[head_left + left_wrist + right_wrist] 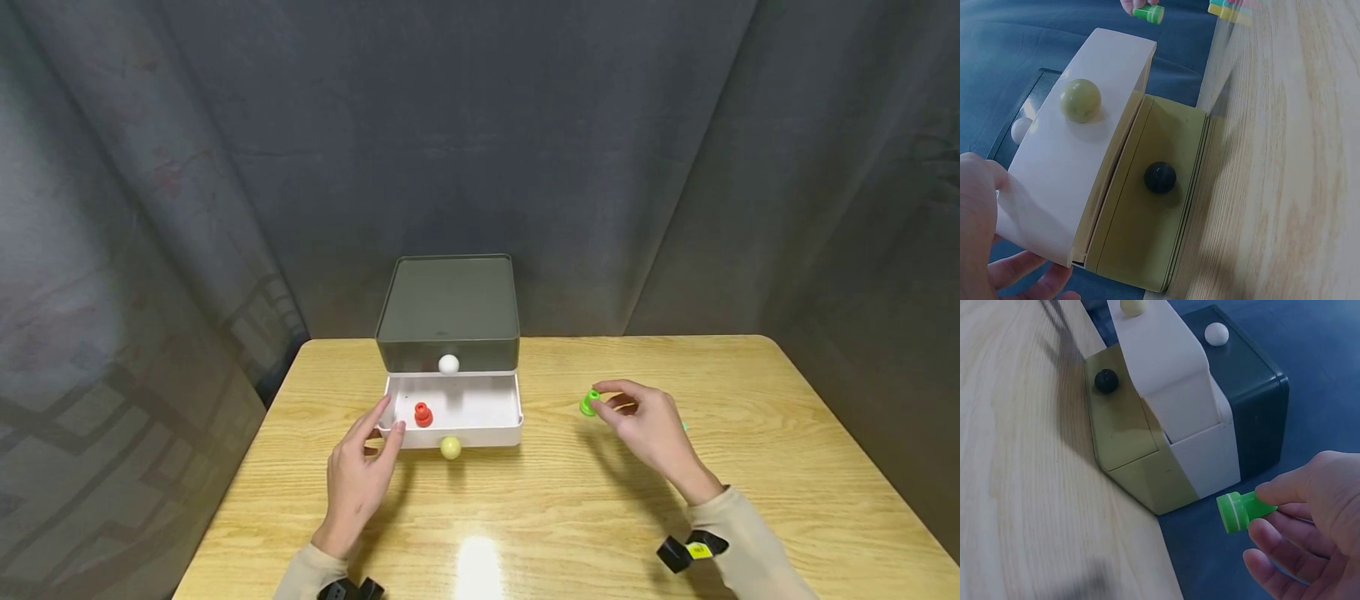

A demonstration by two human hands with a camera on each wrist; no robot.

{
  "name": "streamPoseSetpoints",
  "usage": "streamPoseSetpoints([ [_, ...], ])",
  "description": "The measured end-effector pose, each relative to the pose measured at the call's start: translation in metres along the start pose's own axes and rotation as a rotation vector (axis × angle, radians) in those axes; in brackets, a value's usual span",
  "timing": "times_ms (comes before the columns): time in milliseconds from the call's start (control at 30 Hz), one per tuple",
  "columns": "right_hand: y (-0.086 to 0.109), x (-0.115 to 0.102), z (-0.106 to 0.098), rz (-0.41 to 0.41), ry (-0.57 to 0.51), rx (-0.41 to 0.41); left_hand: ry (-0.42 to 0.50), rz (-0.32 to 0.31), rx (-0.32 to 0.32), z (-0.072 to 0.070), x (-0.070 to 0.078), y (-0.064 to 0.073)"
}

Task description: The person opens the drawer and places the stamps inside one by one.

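Observation:
A white drawer (480,404) is pulled out of a small dark-topped chest of drawers (453,300). My left hand (356,475) grips its left front corner, thumb at the front rim and the other fingers round the side. Inside, toward the left, stands a red plastic peg (423,415) with a wide round base. To the right of the chest, my right hand (652,429) pinches a similar green peg (1241,509) between thumb and fingers. In the head view its wide end points down, above the table.
Below the white drawer, an olive drawer (1141,231) with a black knob (1160,177) is closed. A pale yellow knob (450,447) sticks out from the white drawer's front. Several coloured pieces (1230,11) lie on the wooden table (570,517), mostly hidden behind my right hand in the head view.

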State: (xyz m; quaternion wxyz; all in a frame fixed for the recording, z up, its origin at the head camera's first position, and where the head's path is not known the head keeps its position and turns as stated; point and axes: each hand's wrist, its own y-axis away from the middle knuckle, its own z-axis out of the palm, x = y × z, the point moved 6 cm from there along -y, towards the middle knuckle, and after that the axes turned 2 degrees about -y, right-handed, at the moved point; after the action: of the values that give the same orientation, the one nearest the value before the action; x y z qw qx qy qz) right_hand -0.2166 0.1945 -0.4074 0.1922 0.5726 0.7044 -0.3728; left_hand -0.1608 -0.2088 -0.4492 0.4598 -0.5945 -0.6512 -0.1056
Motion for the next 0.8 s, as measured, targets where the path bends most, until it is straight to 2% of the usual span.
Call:
streamPoseSetpoints([
  [367, -0.005, -0.02, 0.001, -0.038, -0.03, -0.003, -0.001, 0.007, 0.002, 0.0, 0.0, 0.0],
  [800, -0.011, -0.034, 0.007, -0.068, -0.042, -0.012, 0.001, 0.004, -0.004, 0.0, -0.001, 0.0],
])
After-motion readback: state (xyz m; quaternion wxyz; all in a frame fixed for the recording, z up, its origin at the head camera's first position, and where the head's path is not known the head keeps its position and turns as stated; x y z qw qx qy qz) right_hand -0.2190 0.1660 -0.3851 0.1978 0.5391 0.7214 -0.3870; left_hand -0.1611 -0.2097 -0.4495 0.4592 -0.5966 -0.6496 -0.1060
